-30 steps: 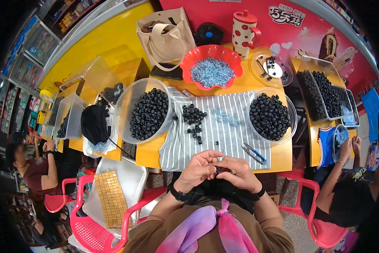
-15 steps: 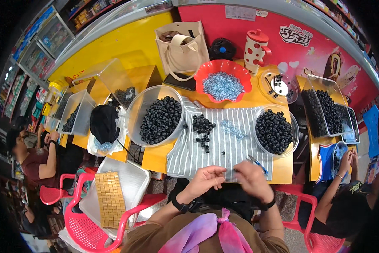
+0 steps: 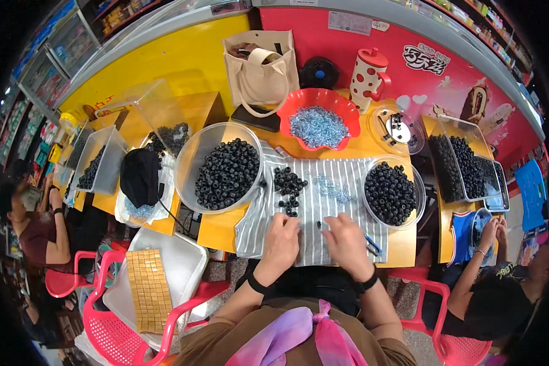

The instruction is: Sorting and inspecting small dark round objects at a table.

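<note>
My left hand (image 3: 281, 243) rests on the grey-and-white striped cloth (image 3: 256, 235), at the near end of a small pile of black beads (image 3: 289, 181). Its fingers are drawn together; whatever they pinch is hidden. On the cloth to its right, my right hand (image 3: 347, 245) has curled fingers and a closed fingertip grip, and I cannot make out what is in it. Between the hands lies a single black bead (image 3: 319, 224), closest to the right fingertips. Small clear-blue beads (image 3: 333, 190) are scattered farther up. Blue-handled pliers (image 3: 372, 245) lie beside my right hand.
Tubs of black beads flank the cloth, one at left (image 3: 187, 183) and one at right (image 3: 418, 210). Behind it stand a red scalloped bowl (image 3: 355, 127), a beige bag (image 3: 259, 73) and a dotted tumbler (image 3: 366, 79). Other people sit at tables on both sides.
Both hands have moved forward over the cloth and apart, the left reaching the black beads. The whole view has shifted slightly left.
</note>
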Motion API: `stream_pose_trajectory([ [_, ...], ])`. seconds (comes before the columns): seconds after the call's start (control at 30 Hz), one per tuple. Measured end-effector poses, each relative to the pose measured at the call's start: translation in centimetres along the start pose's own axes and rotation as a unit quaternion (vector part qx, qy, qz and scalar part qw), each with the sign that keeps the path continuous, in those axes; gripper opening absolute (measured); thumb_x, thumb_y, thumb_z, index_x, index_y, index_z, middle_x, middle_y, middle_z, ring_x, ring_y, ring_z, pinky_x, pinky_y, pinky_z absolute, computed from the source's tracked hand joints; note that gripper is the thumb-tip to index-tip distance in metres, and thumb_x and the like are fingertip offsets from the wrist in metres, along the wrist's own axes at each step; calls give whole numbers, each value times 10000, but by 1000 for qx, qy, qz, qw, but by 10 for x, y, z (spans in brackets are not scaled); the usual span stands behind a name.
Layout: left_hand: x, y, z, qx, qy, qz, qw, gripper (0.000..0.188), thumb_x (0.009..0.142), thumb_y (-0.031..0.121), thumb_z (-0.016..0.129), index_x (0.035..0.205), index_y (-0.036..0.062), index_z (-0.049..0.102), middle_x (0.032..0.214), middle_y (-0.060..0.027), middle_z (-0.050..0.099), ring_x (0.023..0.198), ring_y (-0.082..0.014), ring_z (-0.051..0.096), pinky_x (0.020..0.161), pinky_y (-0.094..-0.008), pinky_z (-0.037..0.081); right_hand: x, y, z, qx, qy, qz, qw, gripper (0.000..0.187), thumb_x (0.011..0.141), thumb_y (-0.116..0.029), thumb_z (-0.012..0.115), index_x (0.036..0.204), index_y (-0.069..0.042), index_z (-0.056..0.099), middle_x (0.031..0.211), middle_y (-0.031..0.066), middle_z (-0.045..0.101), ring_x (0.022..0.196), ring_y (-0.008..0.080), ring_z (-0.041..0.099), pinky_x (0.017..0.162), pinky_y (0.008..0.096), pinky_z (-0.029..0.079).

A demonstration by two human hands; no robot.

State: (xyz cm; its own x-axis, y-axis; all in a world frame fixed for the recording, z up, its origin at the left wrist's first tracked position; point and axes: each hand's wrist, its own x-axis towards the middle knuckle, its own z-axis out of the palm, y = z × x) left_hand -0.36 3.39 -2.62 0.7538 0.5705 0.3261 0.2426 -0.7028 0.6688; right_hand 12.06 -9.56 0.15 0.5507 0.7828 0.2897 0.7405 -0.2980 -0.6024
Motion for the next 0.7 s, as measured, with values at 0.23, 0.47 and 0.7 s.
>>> stream_pose_trajectory([
  [0.23,1,-21,2,-96,-7,-60,994,108,765,-50,614,867,-28,586,865,-172,562,718,-322,591,631,-392,470,4,-6,26,-112,-54,-6,992,95,783,-104,630,777,-24,579,792,175,541,757,370,584,609,456,469],
  [0.47,4,-12,1,-47,17,-24,998,162,747,1,670,894,-10,602,892,-160,567,693,-293,590,602,-392,457,-6,4,23,-65,-68,12,996,64,790,-103,611,814,-44,603,749,150,567,697,371,591,605,458,467],
  [0.7,-1,-15,-1,-65,6,-31,997,149,765,26,677,886,-18,601,810,-125,596,606,-224,598,529,-321,446,7,25,-5,-48,9,76,996,127,803,-83,609,907,-9,604,844,221,622,759,413,612,650,484,488],
])
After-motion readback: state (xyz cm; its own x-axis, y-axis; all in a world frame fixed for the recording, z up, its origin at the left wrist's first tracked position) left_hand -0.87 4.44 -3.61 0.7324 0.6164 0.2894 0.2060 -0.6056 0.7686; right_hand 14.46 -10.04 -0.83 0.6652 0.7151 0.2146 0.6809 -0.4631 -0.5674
